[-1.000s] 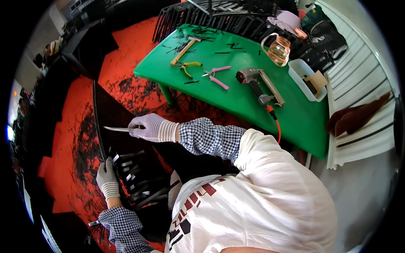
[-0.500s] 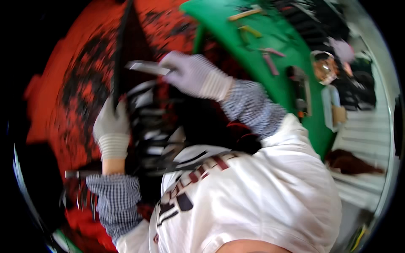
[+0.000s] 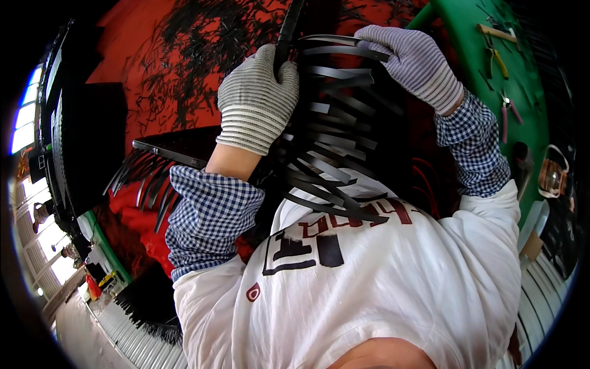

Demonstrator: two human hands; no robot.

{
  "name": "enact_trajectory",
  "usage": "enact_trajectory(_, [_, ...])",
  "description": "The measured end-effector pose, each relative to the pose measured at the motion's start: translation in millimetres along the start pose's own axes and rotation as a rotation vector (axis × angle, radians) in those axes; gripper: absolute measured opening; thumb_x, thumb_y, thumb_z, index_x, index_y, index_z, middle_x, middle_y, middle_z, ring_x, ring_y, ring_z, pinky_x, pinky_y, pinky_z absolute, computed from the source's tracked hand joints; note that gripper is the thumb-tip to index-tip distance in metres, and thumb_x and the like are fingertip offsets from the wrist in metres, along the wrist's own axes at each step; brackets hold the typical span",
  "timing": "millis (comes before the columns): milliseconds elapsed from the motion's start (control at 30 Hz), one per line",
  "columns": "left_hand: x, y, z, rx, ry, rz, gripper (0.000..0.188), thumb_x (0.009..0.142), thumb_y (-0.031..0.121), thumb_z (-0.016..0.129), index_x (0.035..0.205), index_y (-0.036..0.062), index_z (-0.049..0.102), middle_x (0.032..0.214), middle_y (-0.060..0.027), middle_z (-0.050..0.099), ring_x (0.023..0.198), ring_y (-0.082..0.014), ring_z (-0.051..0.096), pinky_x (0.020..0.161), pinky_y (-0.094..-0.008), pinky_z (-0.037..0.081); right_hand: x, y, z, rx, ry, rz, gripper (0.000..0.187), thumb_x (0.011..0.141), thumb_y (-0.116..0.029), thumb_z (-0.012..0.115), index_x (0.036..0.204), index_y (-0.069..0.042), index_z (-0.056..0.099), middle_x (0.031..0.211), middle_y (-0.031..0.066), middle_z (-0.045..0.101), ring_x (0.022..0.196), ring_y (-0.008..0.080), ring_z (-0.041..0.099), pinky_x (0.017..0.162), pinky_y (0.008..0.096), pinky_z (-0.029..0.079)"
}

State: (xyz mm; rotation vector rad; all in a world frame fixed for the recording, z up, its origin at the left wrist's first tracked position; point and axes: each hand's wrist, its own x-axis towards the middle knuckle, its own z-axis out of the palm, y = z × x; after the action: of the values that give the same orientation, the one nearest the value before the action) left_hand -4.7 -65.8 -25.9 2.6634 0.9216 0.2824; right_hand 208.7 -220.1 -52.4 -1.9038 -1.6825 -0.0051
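Observation:
My left hand (image 3: 258, 98), in a striped knit glove, is closed on the edge of a dark panel (image 3: 289, 34), thumb on one side of it. Many flat black strips (image 3: 335, 166) stick out from this edge toward the right and fan out loosely over my lap. At the far end of the row my right hand (image 3: 413, 60), gloved too, pinches the free end of a black strip (image 3: 335, 39). That strip runs almost straight between the panel's edge and my fingers. Whether one or two strips are in the pinch is hard to tell.
Red sheeting (image 3: 138, 49) littered with black strip scraps (image 3: 203, 74) lies beyond my left hand. Another black frame (image 3: 169, 150) with hanging strips is beside my left forearm. On the green table (image 3: 522, 147) at right are a wooden-handled tool (image 3: 496, 32), yellow-handled pliers (image 3: 498, 63) and pink-handled pliers (image 3: 506, 117).
The whole view has turned and shifted. The pale, blurred flat piece by my right hand now shows as a strip drawn out rightward from the panel. My left hand still grips the panel's edge.

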Motion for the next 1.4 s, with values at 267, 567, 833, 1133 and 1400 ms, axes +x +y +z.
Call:
enact_trajectory(267, [-5.4,-2.9,-1.5,-0.053,0.003,0.005,0.030,0.092,0.031,0.057,0.102,0.0033,0.065,0.086,-0.0160,0.069,0.078,-0.0333,0.068,0.072,-0.0448,0.055,5.2,5.6,8.5,-0.019,-0.110,-0.046,0.036,0.086,-0.004,0.062,0.121,-0.008,0.065,0.110,0.0135,0.070,0.098,0.0301,0.069,0.090,0.0339,0.056])
enact_trajectory(567, [-9.0,-7.1,-3.0,-0.054,0.020,0.022,0.028,0.093,0.027,0.062,0.107,0.0025,0.066,0.081,-0.0152,0.069,0.070,-0.0293,0.069,0.066,-0.0374,0.055,24.4,12.2,10.6,0.107,-0.119,-0.229,0.028,0.092,-0.017,0.063,0.119,-0.008,0.066,0.106,0.0124,0.071,0.094,0.0256,0.071,0.085,0.0330,0.058])
enact_trajectory(833, [-13.1,-12.2,-3.7,-0.091,0.034,0.015,0.027,0.091,0.028,0.058,0.100,0.0032,0.065,0.083,-0.0157,0.068,0.074,-0.0330,0.068,0.069,-0.0439,0.055,27.7,24.0,9.5,0.059,-0.138,-0.245,0.027,0.093,-0.013,0.063,0.119,-0.006,0.065,0.106,0.0104,0.072,0.097,0.0253,0.071,0.087,0.0324,0.057])
enact_trajectory(1133, [-14.8,-10.3,-7.8,-0.033,-0.027,-0.041,0.034,0.093,0.028,0.063,0.112,0.0011,0.065,0.088,-0.0162,0.070,0.077,-0.0295,0.070,0.072,-0.0372,0.056,49.8,-11.8,-6.7,0.006,-0.076,-0.344,0.017,0.091,-0.017,0.065,0.102,-0.005,0.070,0.068,0.0078,0.063,0.056,0.0226,0.063,0.051,0.0316,0.050])
enact_trajectory(1400, [-12.4,-11.2,-5.9,-0.043,-0.024,-0.010,0.029,0.093,0.027,0.061,0.109,0.0033,0.067,0.088,-0.0159,0.070,0.076,-0.0297,0.070,0.072,-0.0380,0.056,51.7,-14.3,-12.9,0.046,-0.099,-0.314,0.013,0.086,-0.012,0.068,0.098,-0.007,0.070,0.072,0.0087,0.066,0.059,0.0249,0.064,0.051,0.0322,0.051])
